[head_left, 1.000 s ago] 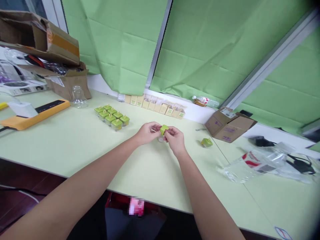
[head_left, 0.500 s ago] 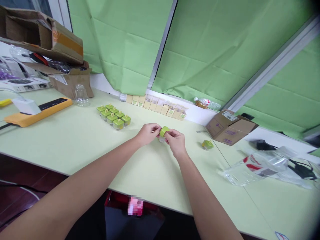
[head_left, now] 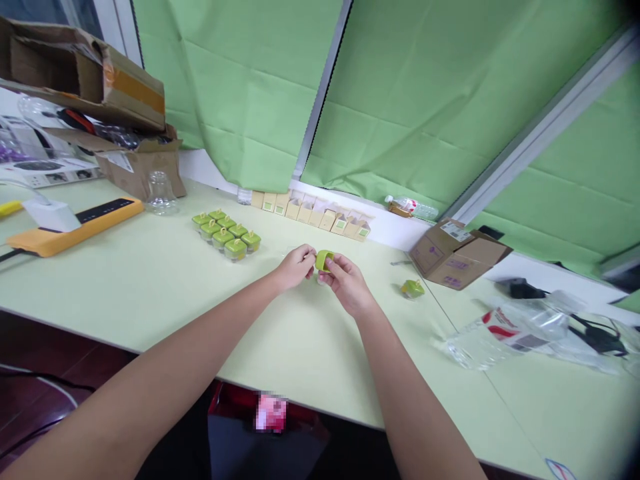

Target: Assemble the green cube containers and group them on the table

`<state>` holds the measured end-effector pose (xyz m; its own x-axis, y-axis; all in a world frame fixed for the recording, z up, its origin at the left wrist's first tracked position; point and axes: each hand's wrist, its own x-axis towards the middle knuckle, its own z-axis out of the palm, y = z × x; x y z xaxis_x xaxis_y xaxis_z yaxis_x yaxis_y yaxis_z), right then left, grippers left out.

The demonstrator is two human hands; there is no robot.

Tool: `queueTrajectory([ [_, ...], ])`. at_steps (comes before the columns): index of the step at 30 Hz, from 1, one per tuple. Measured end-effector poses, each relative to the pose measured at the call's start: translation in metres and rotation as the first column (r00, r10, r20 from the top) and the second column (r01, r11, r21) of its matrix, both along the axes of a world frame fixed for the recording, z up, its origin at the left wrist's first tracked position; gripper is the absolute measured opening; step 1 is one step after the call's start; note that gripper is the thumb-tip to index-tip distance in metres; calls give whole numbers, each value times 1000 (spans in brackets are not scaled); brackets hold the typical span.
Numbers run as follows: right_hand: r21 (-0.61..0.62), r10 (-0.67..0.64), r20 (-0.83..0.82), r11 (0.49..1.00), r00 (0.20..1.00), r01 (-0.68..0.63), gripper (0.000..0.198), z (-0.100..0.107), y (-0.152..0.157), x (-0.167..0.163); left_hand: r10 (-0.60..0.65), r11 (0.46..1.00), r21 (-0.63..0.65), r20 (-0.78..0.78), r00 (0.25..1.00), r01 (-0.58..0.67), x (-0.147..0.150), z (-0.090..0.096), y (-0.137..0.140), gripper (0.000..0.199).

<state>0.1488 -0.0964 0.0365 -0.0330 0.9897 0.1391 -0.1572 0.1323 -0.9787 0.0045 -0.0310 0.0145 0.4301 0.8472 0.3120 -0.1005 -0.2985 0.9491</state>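
Over the middle of the table, my right hand (head_left: 349, 283) pinches a small green lid (head_left: 323, 260), its hollow underside turned partly toward me. My left hand (head_left: 297, 267) is closed at the lid's left side, and what lies between its fingertips is hidden. A bit of something clear shows below the lid, too small to name. To the left stand several small clear jars (head_left: 225, 235) with green lids and little yellow loops on top. One more green-lidded jar (head_left: 413, 289) sits to the right of my hands.
Small cardboard boxes (head_left: 310, 212) line the wall at the back. A clear glass jar (head_left: 161, 193) and an orange power strip (head_left: 100, 223) are at left. On the right are a cardboard carton (head_left: 453, 255) and a large clear plastic bottle (head_left: 490, 337) lying down.
The green lid has been turned in my right hand, so its hollow side now shows. My left fingers have drawn slightly left and curled tighter.
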Motion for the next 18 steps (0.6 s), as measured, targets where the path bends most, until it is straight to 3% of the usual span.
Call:
queueTrajectory([
  [9, 21, 58, -5, 998, 998, -58, 29, 6, -3, -3, -46, 998, -30, 2, 999, 46, 2, -1, 2, 14],
  [13, 27, 20, -55, 999, 998, -19, 32, 7, -5, 0, -101, 980, -159, 105, 989, 117, -1, 5, -2, 22],
  [18, 0, -20, -66, 1000, 998, 20, 41, 4, -3, -1, -211, 913, -298, 233, 949, 277, -1, 5, -8, 48],
])
